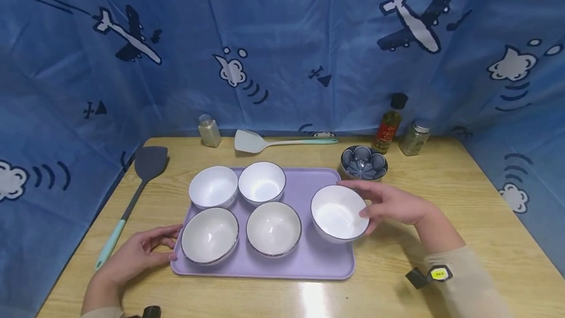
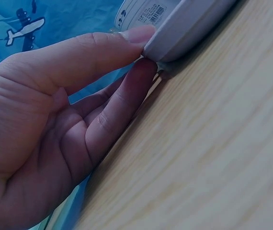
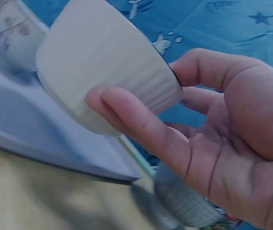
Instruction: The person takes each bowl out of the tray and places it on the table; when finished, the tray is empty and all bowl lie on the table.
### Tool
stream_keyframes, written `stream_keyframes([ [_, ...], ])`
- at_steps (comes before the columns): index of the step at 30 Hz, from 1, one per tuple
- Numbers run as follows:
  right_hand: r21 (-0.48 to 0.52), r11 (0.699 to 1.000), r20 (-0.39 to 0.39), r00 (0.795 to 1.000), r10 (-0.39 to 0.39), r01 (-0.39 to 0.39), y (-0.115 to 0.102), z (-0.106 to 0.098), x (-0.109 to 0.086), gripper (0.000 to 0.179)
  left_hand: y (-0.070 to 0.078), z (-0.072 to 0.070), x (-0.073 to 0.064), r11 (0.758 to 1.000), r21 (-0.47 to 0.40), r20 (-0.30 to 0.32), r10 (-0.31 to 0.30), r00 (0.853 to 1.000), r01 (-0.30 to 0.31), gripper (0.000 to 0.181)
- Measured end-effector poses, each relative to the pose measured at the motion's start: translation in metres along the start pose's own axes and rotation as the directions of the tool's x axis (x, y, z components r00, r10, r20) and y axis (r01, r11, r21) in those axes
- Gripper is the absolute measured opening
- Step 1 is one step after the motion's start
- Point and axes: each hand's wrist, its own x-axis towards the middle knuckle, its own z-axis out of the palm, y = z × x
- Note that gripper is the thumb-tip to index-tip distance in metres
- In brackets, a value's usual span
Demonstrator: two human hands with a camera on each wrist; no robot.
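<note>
A lilac tray (image 1: 328, 261) lies on the wooden table and bears several white bowls with dark rims. My left hand (image 1: 139, 251) pinches the tray's left edge between thumb and fingers, as the left wrist view shows close up. Over the tray's right side, my right hand (image 1: 390, 205) holds a white bowl (image 1: 337, 212), thumb on the rim and fingers against its outside. In the right wrist view this bowl (image 3: 103, 67) is tilted and raised off the tray. A front bowl (image 1: 273, 229) and a back bowl (image 1: 262, 183) stand to its left.
Behind my right hand stands a dark patterned bowl (image 1: 363, 163), near an oil bottle (image 1: 388, 124) and a spice jar (image 1: 415, 137). A white spatula (image 1: 253, 142) and a shaker (image 1: 209, 131) lie along the back. A grey turner (image 1: 147, 163) lies at left. Blue curtains (image 1: 273, 38) enclose the table.
</note>
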Motion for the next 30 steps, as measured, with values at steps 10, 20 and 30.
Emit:
stream_keyframes([
  [10, 0.031, 0.998, -0.197, 0.979, -0.055, 0.063, -0.015, -0.033, -0.036, 0.070, -0.001, 0.000, 0.001, 1.000, 0.008, 0.001, 0.004, 1.000, -0.004, 0.063],
  [20, 0.104, 0.985, -0.434, 0.897, -0.081, 0.139, -0.014, -0.066, -0.079, 0.068, -0.004, -0.002, 0.000, 1.000, 0.001, 0.000, -0.006, 1.000, 0.006, 0.064],
  [30, 0.184, 0.979, -0.595, 0.803, 0.038, 0.089, 0.002, -0.093, -0.105, 0.077, -0.003, -0.001, 0.001, 1.000, -0.001, 0.012, 0.020, 1.000, -0.020, 0.062],
])
